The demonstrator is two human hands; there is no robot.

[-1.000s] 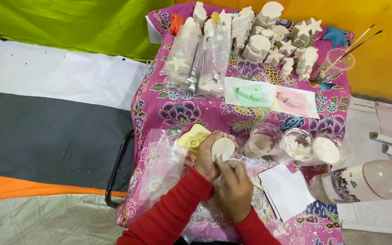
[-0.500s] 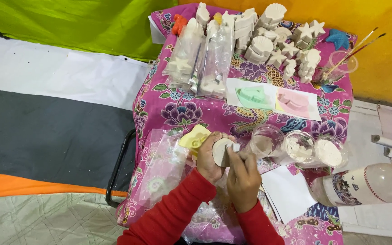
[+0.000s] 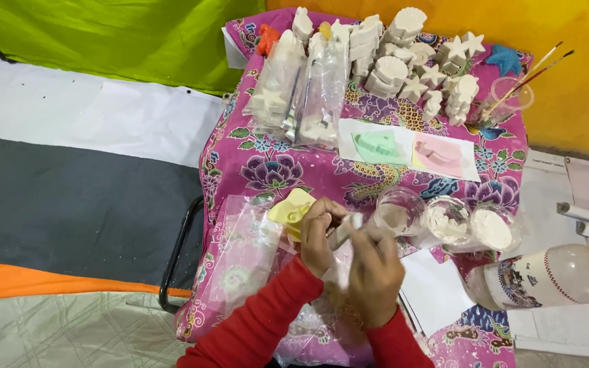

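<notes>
Both my hands meet over the near part of a table with a pink flowered cloth [image 3: 274, 170]. My left hand [image 3: 317, 237] and my right hand [image 3: 374, 272] hold a small white round plaster piece [image 3: 346, 228] between them, seen nearly edge-on. A yellow mould [image 3: 290, 210] lies just left of my left hand. Red sleeves cover both arms.
Three clear cups with white plaster [image 3: 398, 212] [image 3: 448, 219] [image 3: 493, 230] stand right of my hands. A plastic bottle [image 3: 547, 276] lies at the right edge, with white paper [image 3: 438, 292] beside it. Green [image 3: 376, 144] and pink [image 3: 439, 154] moulds, white figures [image 3: 403, 63], bagged figures [image 3: 294, 95] and a brush cup [image 3: 512, 93] fill the back.
The white piece showed its round face a second ago and now is turned almost edge-on. My right hand has shifted up around it.
</notes>
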